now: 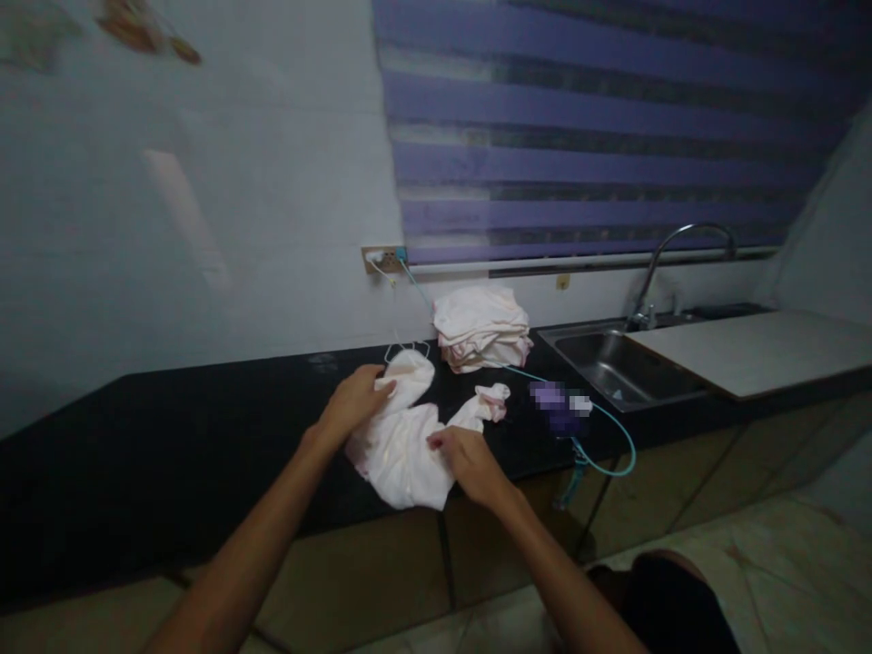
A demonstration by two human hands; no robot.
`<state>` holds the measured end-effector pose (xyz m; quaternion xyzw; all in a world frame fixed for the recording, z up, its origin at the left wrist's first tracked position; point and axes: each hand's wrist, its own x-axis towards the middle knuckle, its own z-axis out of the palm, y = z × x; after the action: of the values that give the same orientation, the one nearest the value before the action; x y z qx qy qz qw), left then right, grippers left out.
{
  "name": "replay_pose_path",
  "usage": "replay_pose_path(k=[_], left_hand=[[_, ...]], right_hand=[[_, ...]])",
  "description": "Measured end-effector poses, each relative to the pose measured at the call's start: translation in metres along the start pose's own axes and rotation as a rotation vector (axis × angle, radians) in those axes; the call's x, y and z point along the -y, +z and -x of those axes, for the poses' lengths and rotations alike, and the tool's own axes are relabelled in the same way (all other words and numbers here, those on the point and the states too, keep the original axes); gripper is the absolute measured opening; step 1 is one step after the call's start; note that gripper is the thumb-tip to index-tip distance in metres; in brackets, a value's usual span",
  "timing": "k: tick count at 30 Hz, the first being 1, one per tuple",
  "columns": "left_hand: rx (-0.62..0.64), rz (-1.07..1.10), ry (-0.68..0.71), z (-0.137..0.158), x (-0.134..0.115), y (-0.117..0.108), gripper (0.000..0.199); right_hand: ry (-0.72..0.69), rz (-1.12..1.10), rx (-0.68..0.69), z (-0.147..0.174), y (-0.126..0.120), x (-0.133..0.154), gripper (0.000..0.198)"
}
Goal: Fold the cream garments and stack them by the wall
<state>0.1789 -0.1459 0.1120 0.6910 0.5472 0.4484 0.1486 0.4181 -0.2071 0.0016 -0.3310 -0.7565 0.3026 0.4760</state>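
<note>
- Right hand [471, 460]: I'm pinching the white cloth [407, 454] here!
- It lies between my hands, long axis running away from me, narrow end pointing far-right past that grip.
- Left hand [352, 400], I'm grasping its farther part.
- Beyond both, stacked cloths [480, 325].
- Farther right, sink [606, 359]; pale speck inside, unclear.

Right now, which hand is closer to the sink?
Right. The right hand is left of the sink, on the crumpled cloth; the left hand is farther left, also touching it.
</note>
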Motion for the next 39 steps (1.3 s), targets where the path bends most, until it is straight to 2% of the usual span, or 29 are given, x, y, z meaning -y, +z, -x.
replay_pose_path(k=[2,3,5,6,8,10,13,16,20,23,25,27,30,31,32,34,36,39], left_hand=[[-0.021,-0.206,0.018,0.037,0.006,0.013,0.049],[0.011,-0.213,0.008,0.058,0.01,0.021,0.05],[0.127,-0.207,0.013,0.098,0.019,0.041,0.054],[0.138,-0.247,0.032,0.114,0.026,0.051,0.06],[0.101,-0.319,0.071,0.135,0.042,0.068,0.072],[0.044,-0.313,0.109,0.14,0.054,0.077,0.068],[0.074,-0.136,0.11,0.129,0.055,0.072,0.048],[0.091,0.15,-0.072,0.111,0.035,0.058,0.043],[0.035,0.782,-0.411,0.092,0.003,0.044,0.053],[0.022,1.038,-0.484,0.078,-0.01,0.037,0.047],[-0.041,1.107,-0.448,0.068,-0.015,0.035,0.05],[-0.114,1.116,-0.355,0.058,-0.021,0.037,0.055],[-0.183,1.0,-0.2,0.044,-0.034,0.048,0.061],[-0.188,0.959,-0.179,0.039,-0.039,0.052,0.063],[-0.196,0.93,-0.175,0.035,-0.044,0.057,0.063],[-0.218,0.906,-0.195,0.029,-0.054,0.064,0.061],[-0.259,0.903,-0.221,0.026,-0.061,0.068,0.057],[-0.264,0.94,-0.293,0.027,-0.063,0.062,0.052]], right_hand=[[0.038,-0.059,-0.007,-0.008,0.015,0.005,0.043],[0.082,-0.127,-0.04,-0.012,0.023,0.005,0.042],[0.241,-0.34,-0.15,-0.019,0.037,0.003,0.043],[0.34,-0.464,-0.206,-0.022,0.043,0.002,0.044],[0.498,-0.686,-0.278,-0.025,0.049,0.0,0.047],[0.55,-0.836,-0.297,-0.024,0.05,0.002,0.047],[0.51,-0.903,-0.275,-0.022,0.043,0.01,0.048],[0.463,-0.829,-0.245,-0.019,0.034,0.015,0.047],[0.324,-0.508,-0.375,-0.014,0.021,0.014,0.03],[0.232,-0.242,-0.48,-0.009,0.002,0.015,0.021],[0.231,-0.112,-0.47,-0.004,-0.012,0.017,0.021],[0.234,-0.015,-0.352,0.001,-0.025,0.019,0.026],[0.234,0.036,-0.112,0.007,-0.033,0.022,0.058],[0.239,0.028,-0.06,0.007,-0.032,0.022,0.066],[0.249,0.012,-0.032,0.006,-0.031,0.022,0.065],[0.25,-0.035,-0.031,0.003,-0.028,0.019,0.039],[0.198,-0.075,-0.091,-0.001,-0.028,0.014,0.013],[0.125,-0.134,-0.253,0.003,-0.037,0.007,0.021]])
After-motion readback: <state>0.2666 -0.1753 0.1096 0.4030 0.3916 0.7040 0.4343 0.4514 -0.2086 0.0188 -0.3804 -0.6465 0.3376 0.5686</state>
